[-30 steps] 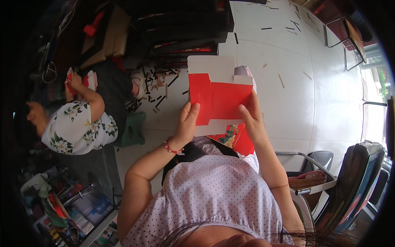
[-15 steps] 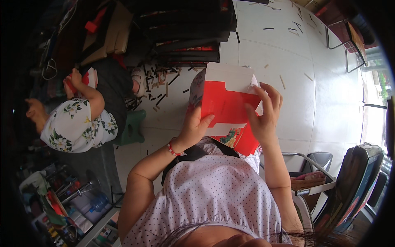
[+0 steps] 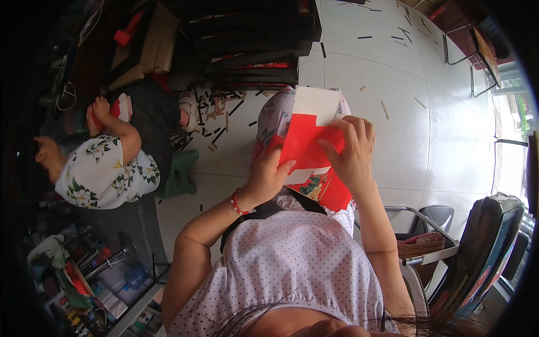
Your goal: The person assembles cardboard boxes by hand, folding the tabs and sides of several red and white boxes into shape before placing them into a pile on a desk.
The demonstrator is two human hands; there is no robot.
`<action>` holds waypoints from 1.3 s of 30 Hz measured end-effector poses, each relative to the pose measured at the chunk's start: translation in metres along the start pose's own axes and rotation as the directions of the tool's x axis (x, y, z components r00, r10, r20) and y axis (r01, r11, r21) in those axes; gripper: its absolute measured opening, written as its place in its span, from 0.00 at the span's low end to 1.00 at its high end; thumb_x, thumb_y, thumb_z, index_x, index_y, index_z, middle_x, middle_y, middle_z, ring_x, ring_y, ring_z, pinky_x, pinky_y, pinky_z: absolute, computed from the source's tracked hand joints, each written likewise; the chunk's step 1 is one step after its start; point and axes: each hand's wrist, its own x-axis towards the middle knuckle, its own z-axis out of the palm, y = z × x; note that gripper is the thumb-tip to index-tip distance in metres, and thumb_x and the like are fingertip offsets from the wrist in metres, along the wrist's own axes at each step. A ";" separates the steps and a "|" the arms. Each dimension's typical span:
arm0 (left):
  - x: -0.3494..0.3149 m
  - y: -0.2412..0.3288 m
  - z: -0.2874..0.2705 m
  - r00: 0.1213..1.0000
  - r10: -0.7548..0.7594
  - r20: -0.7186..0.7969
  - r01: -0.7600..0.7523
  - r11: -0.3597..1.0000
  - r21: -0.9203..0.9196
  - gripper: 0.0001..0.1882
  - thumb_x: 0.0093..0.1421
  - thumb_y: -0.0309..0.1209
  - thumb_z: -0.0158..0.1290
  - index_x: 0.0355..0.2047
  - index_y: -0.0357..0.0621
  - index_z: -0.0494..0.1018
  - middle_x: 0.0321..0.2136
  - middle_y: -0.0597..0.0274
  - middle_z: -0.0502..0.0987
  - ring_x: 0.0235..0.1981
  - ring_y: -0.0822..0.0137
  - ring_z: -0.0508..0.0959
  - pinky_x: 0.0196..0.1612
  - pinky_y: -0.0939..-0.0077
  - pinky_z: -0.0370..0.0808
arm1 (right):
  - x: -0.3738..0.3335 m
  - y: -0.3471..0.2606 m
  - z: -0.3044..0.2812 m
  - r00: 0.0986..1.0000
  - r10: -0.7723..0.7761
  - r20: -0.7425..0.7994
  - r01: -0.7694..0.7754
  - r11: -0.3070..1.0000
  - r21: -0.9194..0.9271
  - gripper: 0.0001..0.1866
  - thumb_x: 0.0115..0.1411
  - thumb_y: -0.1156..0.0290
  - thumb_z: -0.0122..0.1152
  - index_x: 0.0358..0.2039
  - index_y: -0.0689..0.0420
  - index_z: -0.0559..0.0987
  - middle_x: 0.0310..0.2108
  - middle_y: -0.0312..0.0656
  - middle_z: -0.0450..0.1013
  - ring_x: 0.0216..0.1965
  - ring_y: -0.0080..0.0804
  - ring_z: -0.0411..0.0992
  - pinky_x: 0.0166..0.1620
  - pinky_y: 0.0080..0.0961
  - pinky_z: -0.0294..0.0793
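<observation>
- Head view, the only one: find the red-and-white carton (image 3: pixel 304 141) in front of the body, above the lap, tilted between both hands, with a white far flap (image 3: pixel 315 102) and a white near flap (image 3: pixel 306 176).
- Left hand (image 3: pixel 268 174): gripping the carton by its lower left edge, thumb over the red face, fingers mostly hidden.
- Right hand (image 3: pixel 355 153): touching the carton's right side, thumb near the red face, fingers bent; impossible to tell whether pinching firmly or only pushing.
- Probably shaping the card along its creases: steady the left edge, press evenly with the right thumb and fingertips, follow the crease from end to end, and avoid denting the red panel or tearing a flap corner.
- Near at hand, counted: two hands, one carton, one printed red piece (image 3: pixel 338 195) over the lap just below it, one bracelet (image 3: pixel 236 205) on the left wrist.
- Off to the left, counted: one co-worker (image 3: pixel 101 168) handling red-and-white card (image 3: pixel 124 105), one green stool (image 3: pixel 181 175), one blue jug (image 3: pixel 136 277).
- On the floor: many black and tan strips (image 3: pixel 238 106), too scattered and overlapping to count.
</observation>
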 end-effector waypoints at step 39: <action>0.010 0.020 0.021 0.998 -0.031 0.047 0.045 0.932 -0.360 0.41 0.48 0.30 0.57 0.59 0.33 0.48 0.50 0.50 0.65 0.52 0.58 0.66 0.55 0.66 0.62 | -0.012 0.011 -0.006 0.920 0.152 -0.361 0.069 0.843 0.533 0.31 0.59 0.58 0.53 0.58 0.60 0.58 0.58 0.49 0.58 0.60 0.41 0.56 0.60 0.35 0.52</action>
